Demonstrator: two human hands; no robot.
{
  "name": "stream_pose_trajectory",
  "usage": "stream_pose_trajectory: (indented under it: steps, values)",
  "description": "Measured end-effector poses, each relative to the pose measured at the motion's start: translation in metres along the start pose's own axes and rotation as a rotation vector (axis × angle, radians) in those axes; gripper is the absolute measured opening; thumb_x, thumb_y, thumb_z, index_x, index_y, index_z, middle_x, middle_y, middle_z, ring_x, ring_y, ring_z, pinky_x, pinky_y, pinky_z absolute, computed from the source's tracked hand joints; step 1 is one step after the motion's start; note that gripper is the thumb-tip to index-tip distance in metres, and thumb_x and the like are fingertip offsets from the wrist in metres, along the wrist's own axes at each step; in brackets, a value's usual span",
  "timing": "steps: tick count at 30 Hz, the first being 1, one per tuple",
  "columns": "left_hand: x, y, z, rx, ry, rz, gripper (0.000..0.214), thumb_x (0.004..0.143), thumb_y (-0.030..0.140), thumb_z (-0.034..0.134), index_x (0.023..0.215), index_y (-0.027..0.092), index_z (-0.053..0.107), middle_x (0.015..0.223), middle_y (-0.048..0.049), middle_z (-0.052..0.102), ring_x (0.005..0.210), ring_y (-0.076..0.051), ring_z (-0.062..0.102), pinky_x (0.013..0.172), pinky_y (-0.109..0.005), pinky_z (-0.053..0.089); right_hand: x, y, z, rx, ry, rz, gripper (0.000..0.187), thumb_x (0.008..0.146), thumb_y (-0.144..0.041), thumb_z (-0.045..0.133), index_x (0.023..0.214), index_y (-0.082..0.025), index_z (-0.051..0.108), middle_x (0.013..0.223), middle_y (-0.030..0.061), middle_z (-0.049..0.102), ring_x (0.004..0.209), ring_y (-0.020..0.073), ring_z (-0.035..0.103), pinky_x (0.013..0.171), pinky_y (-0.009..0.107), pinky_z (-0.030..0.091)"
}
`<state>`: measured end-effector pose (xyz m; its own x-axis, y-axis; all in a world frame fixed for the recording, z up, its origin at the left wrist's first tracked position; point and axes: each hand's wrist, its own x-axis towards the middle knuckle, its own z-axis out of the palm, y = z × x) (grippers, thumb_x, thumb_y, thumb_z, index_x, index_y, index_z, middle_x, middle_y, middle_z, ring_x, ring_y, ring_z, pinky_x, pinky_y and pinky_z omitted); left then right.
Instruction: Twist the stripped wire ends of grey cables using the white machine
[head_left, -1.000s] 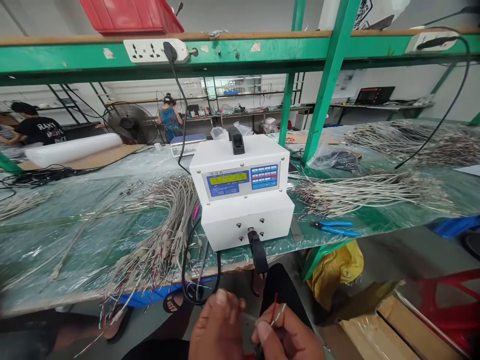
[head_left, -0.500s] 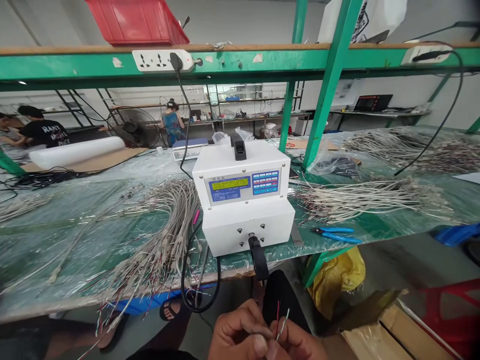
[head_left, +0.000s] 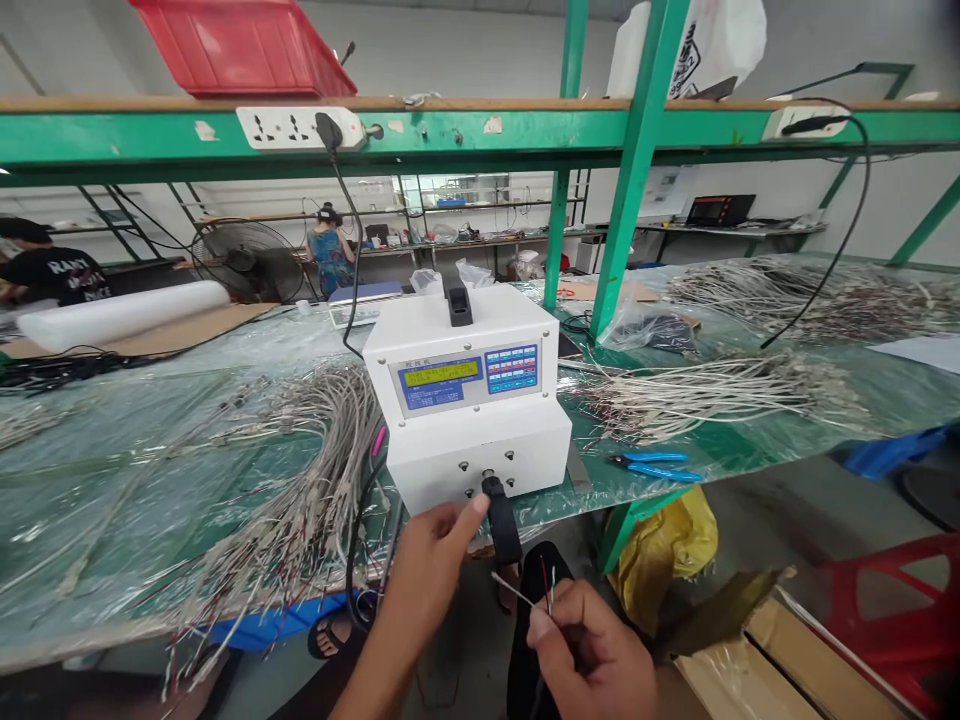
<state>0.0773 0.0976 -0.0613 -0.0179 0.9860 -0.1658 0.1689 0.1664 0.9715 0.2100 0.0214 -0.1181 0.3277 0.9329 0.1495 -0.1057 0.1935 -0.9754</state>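
Note:
A white machine (head_left: 469, 385) with a blue display and keypad stands on the green bench. A black lever (head_left: 501, 520) hangs from its front. My left hand (head_left: 427, 565) reaches up to this lever, thumb almost touching it, fingers curled and holding nothing that I can see. My right hand (head_left: 592, 655) is below and to the right, pinched on a thin cable (head_left: 544, 595) whose red, white and green wire ends splay upward.
Bundles of grey cables (head_left: 315, 480) lie left of the machine, more cables (head_left: 720, 390) to the right. Blue pliers (head_left: 656, 467) rest near the bench edge. A cardboard box (head_left: 780, 660) and red stool (head_left: 900, 620) sit on the floor. People work at far benches.
My left hand has let go of the cable and risen to the black lever. My right hand has lifted the cable, whose wire ends are now splayed apart.

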Motion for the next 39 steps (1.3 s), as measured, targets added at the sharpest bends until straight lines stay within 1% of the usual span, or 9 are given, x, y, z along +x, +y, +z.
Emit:
stream_pose_trajectory:
  steps: [3, 6, 11, 15, 21, 26, 33, 36, 39]
  values:
    - [0.027, 0.006, 0.005, -0.060, -0.191, -0.090, 0.054, 0.077, 0.062, 0.065, 0.051, 0.023, 0.038, 0.042, 0.0068, 0.031, 0.037, -0.010, 0.028, 0.042, -0.025, 0.019, 0.010, 0.003, 0.002, -0.119, -0.032, 0.008, 0.029, 0.084, -0.034, 0.060, 0.063, -0.019, 0.046, 0.063, -0.0050, 0.039, 0.051, 0.0081, 0.029, 0.048, 0.023, 0.024]
    - [0.040, 0.005, 0.014, -0.152, -0.285, -0.153, 0.054, 0.075, 0.059, 0.067, 0.056, 0.025, 0.029, 0.047, 0.0104, 0.021, 0.041, -0.007, 0.015, 0.042, -0.024, 0.013, 0.014, 0.005, 0.008, -0.143, -0.045, -0.010, 0.030, 0.084, -0.036, 0.059, 0.063, -0.019, 0.047, 0.064, -0.0040, 0.042, 0.052, 0.0087, 0.032, 0.050, 0.023, 0.026]
    - [0.042, 0.001, 0.017, -0.223, -0.273, -0.149, 0.047, 0.074, 0.050, 0.066, 0.056, 0.024, 0.032, 0.046, 0.0104, 0.023, 0.041, -0.007, 0.017, 0.041, -0.024, 0.011, 0.016, 0.013, 0.015, -0.161, -0.066, 0.010, 0.030, 0.086, -0.038, 0.057, 0.066, -0.018, 0.047, 0.064, -0.0038, 0.042, 0.053, 0.0091, 0.033, 0.051, 0.024, 0.025]
    - [0.041, 0.004, 0.018, -0.262, -0.279, -0.164, 0.042, 0.071, 0.049, 0.066, 0.056, 0.023, 0.037, 0.044, 0.0096, 0.028, 0.038, -0.006, 0.021, 0.039, -0.022, 0.011, 0.019, 0.018, 0.015, -0.203, -0.072, 0.043, 0.032, 0.088, -0.042, 0.054, 0.067, -0.019, 0.046, 0.060, -0.0057, 0.036, 0.053, 0.0097, 0.030, 0.051, 0.024, 0.024]
    - [0.040, 0.003, 0.019, -0.276, -0.279, -0.170, 0.040, 0.070, 0.049, 0.067, 0.055, 0.019, 0.045, 0.045, 0.0039, 0.043, 0.036, -0.005, 0.027, 0.038, -0.020, 0.014, 0.021, 0.016, 0.017, -0.221, -0.036, 0.096, 0.035, 0.088, -0.046, 0.055, 0.067, -0.019, 0.047, 0.058, -0.0059, 0.036, 0.054, 0.0102, 0.028, 0.051, 0.024, 0.024]
    - [0.041, 0.001, 0.019, -0.280, -0.275, -0.172, 0.040, 0.070, 0.049, 0.067, 0.055, 0.020, 0.044, 0.043, 0.0055, 0.040, 0.036, -0.005, 0.025, 0.038, -0.021, 0.013, 0.020, 0.006, 0.022, -0.094, -0.020, 0.130, 0.034, 0.085, -0.046, 0.058, 0.065, -0.018, 0.051, 0.059, -0.0038, 0.043, 0.055, 0.0105, 0.034, 0.050, 0.023, 0.025]
    - [0.040, 0.002, 0.018, -0.284, -0.274, -0.162, 0.043, 0.070, 0.050, 0.068, 0.054, 0.021, 0.042, 0.045, 0.0074, 0.034, 0.038, -0.006, 0.025, 0.039, -0.021, 0.015, 0.016, -0.004, 0.030, 0.038, 0.003, 0.273, 0.041, 0.080, -0.055, 0.062, 0.066, -0.017, 0.055, 0.048, -0.0085, 0.036, 0.042, 0.0061, 0.025, 0.043, 0.019, 0.017]
    - [0.040, 0.002, 0.018, -0.281, -0.275, -0.165, 0.044, 0.069, 0.051, 0.069, 0.054, 0.021, 0.041, 0.044, 0.0079, 0.033, 0.038, -0.006, 0.024, 0.039, -0.021, 0.015, 0.014, -0.002, 0.035, 0.034, 0.034, 0.267, 0.042, 0.081, -0.056, 0.061, 0.066, -0.017, 0.054, 0.045, -0.0097, 0.033, 0.041, 0.0066, 0.027, 0.042, 0.018, 0.020]
    - [0.040, 0.003, 0.018, -0.272, -0.273, -0.175, 0.043, 0.069, 0.051, 0.069, 0.052, 0.021, 0.042, 0.041, 0.0072, 0.035, 0.037, -0.007, 0.025, 0.038, -0.021, 0.014, 0.011, 0.001, 0.038, -0.042, 0.061, 0.204, 0.039, 0.082, -0.052, 0.061, 0.066, -0.017, 0.055, 0.050, -0.0077, 0.038, 0.044, 0.0076, 0.030, 0.044, 0.019, 0.024]
